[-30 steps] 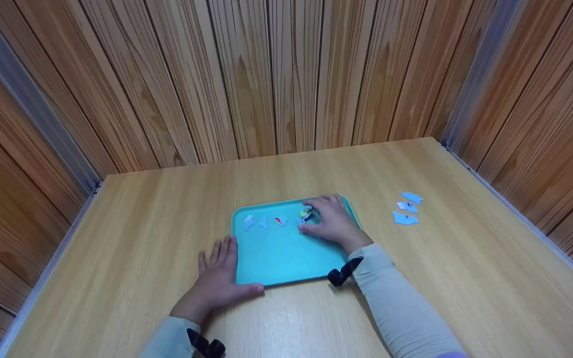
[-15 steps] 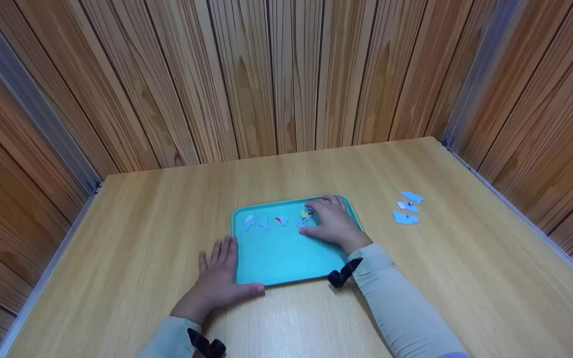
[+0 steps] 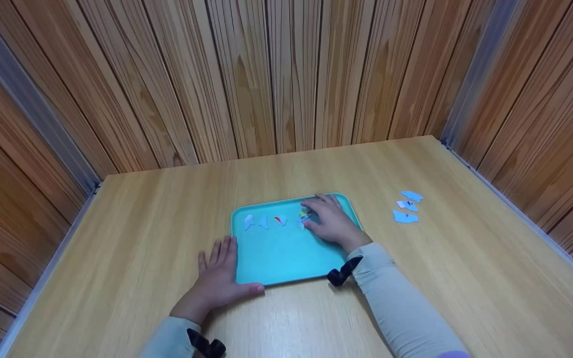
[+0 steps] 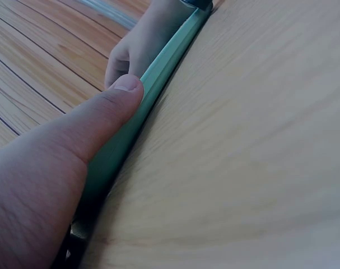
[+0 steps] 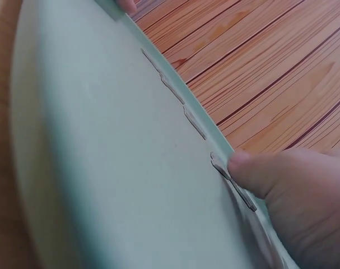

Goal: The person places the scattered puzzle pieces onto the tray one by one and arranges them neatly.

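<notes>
My left hand (image 3: 221, 279) rests flat at the near left corner of a turquoise tray (image 3: 281, 256), fingers along its left side. In the left wrist view its thumb (image 4: 102, 117) lies straight against the near edge. My right hand (image 3: 335, 222) is over the tray's far right part, fingers loosely bent around a small multicoloured puzzle piece (image 3: 304, 214). The right wrist view shows the thumb (image 5: 259, 171) right at that thin piece (image 5: 223, 165). Left of it, pale blue puzzle pieces (image 3: 263, 222) lie spaced in a row, one with a red mark (image 3: 280, 220).
Light-blue puzzle pieces (image 3: 406, 217) lie in a short column on the wooden table (image 3: 440, 278), right of the tray. Wood-grain panels (image 3: 276, 74) rise behind and at both sides. A black wrist device (image 3: 344, 272) hangs over the tray's near right corner.
My right thumb has drawn slightly back toward the right, and more of the multicoloured piece's lower part shows. My left hand and the tray have stayed put.
</notes>
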{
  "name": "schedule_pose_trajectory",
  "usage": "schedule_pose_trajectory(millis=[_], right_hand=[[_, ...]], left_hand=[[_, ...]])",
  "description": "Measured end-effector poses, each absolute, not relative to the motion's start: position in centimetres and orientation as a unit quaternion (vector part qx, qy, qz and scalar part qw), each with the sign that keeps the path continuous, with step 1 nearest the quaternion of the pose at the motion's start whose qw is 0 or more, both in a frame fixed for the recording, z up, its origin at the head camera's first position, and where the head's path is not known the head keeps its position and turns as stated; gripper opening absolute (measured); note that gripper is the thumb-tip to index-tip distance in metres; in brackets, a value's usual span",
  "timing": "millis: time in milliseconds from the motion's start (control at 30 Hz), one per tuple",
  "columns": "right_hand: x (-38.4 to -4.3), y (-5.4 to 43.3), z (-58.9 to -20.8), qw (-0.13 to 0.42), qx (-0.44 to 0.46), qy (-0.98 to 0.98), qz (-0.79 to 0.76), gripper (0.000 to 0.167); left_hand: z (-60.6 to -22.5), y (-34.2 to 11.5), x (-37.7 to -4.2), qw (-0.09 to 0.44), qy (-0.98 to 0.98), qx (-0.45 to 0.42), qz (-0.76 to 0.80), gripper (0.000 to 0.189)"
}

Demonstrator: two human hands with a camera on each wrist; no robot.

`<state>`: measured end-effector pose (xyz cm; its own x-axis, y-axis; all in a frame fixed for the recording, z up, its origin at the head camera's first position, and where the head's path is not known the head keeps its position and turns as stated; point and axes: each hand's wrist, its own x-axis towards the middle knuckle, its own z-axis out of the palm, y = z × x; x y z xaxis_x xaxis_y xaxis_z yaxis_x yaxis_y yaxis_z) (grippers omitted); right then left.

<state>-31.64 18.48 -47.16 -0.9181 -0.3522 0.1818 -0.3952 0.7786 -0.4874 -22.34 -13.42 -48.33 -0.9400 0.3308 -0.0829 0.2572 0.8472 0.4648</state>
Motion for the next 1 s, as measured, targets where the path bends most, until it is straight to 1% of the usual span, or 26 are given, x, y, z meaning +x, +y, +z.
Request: schedule_pose_trajectory(millis=[200, 567, 733, 1000], right_hand=[[-31.62, 18.46, -47.27, 0.036, 0.181, -0.945, 0.269, 0.048], [-31.85, 18.26, -46.98, 0.085, 0.149, -0.95, 0.262, 0.038], [-31.85, 18.43, -46.94, 0.101, 0.141, -0.951, 0.256, 0.039], [-31.88, 18.74, -46.81, 0.104, 0.093, -0.96, 0.242, 0.041]], left_hand=[[-48.41, -13.46, -22.32, 0.087, 0.957, 0.151, 0.23, 0.14], [-48.24, -13.43, -22.29, 0.08, 0.956, 0.156, 0.236, 0.139], [-48.24, -13.43, -22.34, 0.081, 0.956, 0.157, 0.236, 0.138], [-48.13, -13.53, -22.28, 0.082, 0.956, 0.156, 0.233, 0.138]])
